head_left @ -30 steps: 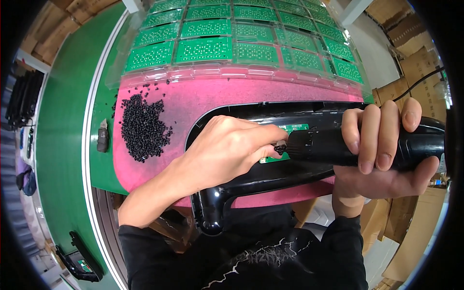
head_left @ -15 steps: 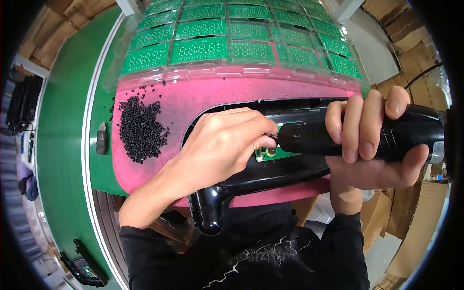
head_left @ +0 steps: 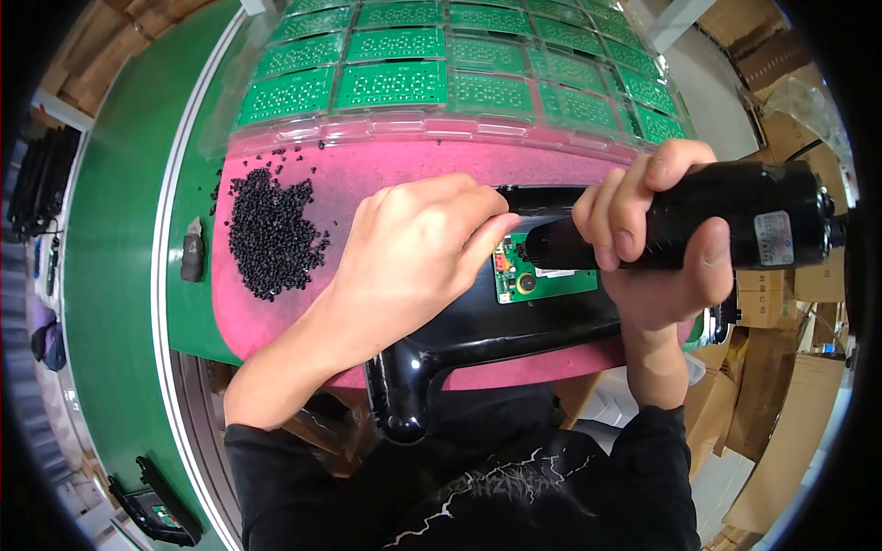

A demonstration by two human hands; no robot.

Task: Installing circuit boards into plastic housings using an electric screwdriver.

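My right hand [head_left: 643,239] is wrapped around a black electric screwdriver [head_left: 749,197], held lying over to the left with its nose above a small green circuit board [head_left: 560,286]. The board sits inside a black plastic housing [head_left: 542,323], which has a rounded leg pointing toward me. Beside the screwdriver's nose, my left hand [head_left: 418,239] has thumb and forefinger pinched together over the housing's upper part. Whatever lies between those fingertips is hidden. A pile of small black screws [head_left: 276,234] lies left of my left hand on the pink mat [head_left: 253,335].
Clear trays [head_left: 386,127] of green circuit boards stand behind the mat. Left of the screws is a small dark stub [head_left: 192,253]. Another black housing [head_left: 156,510] lies at the lower left. Cardboard boxes [head_left: 790,367] are stacked at the right.
The screwdriver's rear has swung toward the near side and its nose has shifted slightly left and up. My left fingertips have moved up off the nose, uncovering more of the board.
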